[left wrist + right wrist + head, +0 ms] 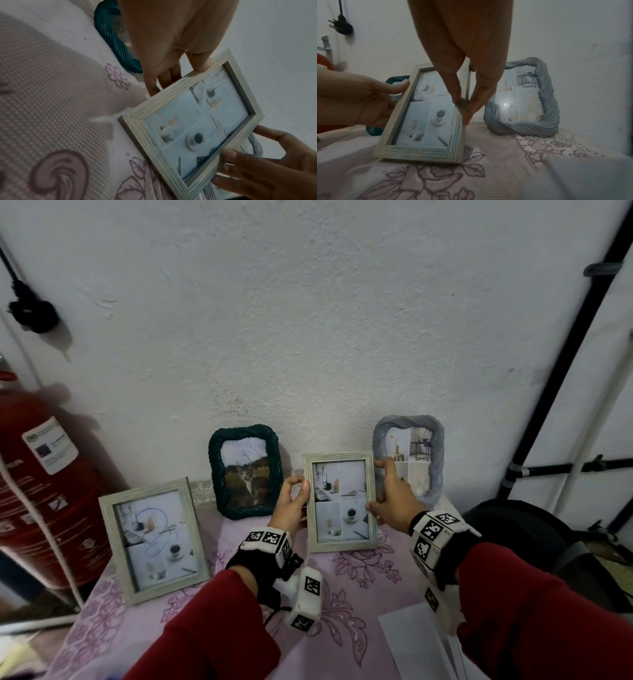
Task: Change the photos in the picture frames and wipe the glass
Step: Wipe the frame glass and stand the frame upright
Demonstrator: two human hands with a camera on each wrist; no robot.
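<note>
A small pale wooden frame with a four-part photo stands upright on the pink flowered tablecloth. My left hand grips its left edge, thumb on the front and fingers behind. My right hand pinches its right edge, thumb on the glass side and fingers behind. A larger pale wooden frame stands at the left. A dark green rope-pattern frame with a cat photo and a grey rope-pattern frame lean against the white wall.
A red fire extinguisher stands left of the table. White sheets of paper lie at the table's front right. A black stand pole and a dark seat are on the right. A black plug hangs on the wall.
</note>
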